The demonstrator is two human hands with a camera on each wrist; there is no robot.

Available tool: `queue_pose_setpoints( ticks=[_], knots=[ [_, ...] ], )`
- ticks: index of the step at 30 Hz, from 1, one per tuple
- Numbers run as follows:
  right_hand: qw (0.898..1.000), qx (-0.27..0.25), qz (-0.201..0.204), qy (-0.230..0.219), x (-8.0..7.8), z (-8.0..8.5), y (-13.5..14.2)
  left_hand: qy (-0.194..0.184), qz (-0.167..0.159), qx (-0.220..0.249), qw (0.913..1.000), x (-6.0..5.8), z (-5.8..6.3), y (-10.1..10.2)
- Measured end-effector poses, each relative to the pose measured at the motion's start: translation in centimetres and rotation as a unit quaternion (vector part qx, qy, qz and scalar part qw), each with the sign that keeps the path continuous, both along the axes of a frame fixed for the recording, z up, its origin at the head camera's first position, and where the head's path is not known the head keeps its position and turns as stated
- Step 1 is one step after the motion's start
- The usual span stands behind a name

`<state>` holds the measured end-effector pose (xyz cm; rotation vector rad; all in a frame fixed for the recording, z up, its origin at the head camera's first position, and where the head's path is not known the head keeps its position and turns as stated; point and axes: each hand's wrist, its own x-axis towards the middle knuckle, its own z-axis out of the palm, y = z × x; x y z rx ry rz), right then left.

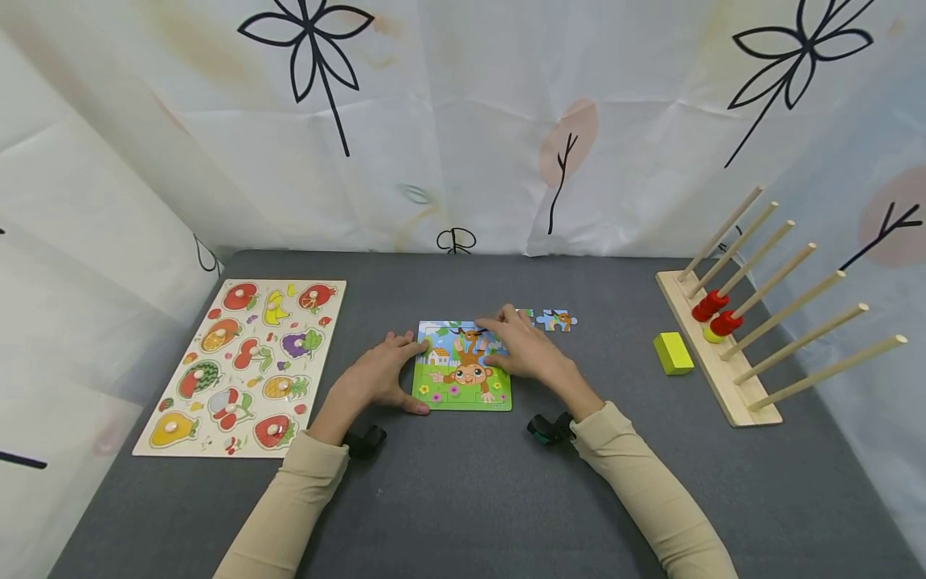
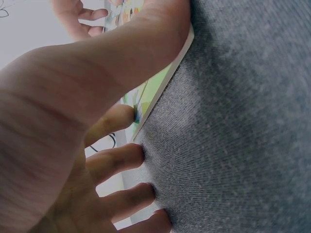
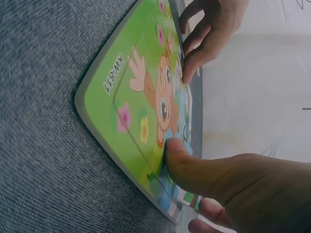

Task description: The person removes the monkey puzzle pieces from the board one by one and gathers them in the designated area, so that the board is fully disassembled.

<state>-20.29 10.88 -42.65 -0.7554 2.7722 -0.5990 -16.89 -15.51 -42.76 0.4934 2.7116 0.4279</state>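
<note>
A monkey jigsaw puzzle (image 1: 463, 396) in a flat tray lies on the grey table between both hands. My left hand (image 1: 379, 371) rests along its left side, with the thumb at the near left corner and the forefinger farther up the edge. In the left wrist view its fingers (image 2: 121, 160) are spread, tips down on the cloth. My right hand (image 1: 526, 344) spans the puzzle's far right part, gripping a puzzle piece (image 3: 188, 198) there between thumb and fingers. That thumb (image 3: 187, 162) lies on the picture beside the monkey's head; the hand covers most of the piece.
Loose puzzle pieces (image 1: 557, 320) lie beyond the right hand. On the left is a fruit peg board (image 1: 249, 370). A wooden peg rack (image 1: 723, 362) with several red and yellow beads stands at the right, a yellow block (image 1: 673, 354) beside it. A patterned white curtain (image 1: 463, 145) hangs behind.
</note>
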Motion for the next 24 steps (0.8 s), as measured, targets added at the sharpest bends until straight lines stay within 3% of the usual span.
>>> queue_pose_setpoints(
  ticks=[24],
  knots=[
    [0.999,-0.005,0.008,0.051,0.35,-0.10,0.03,0.000,0.001,0.000,1.0000,-0.07,-0.10,0.00]
  ],
)
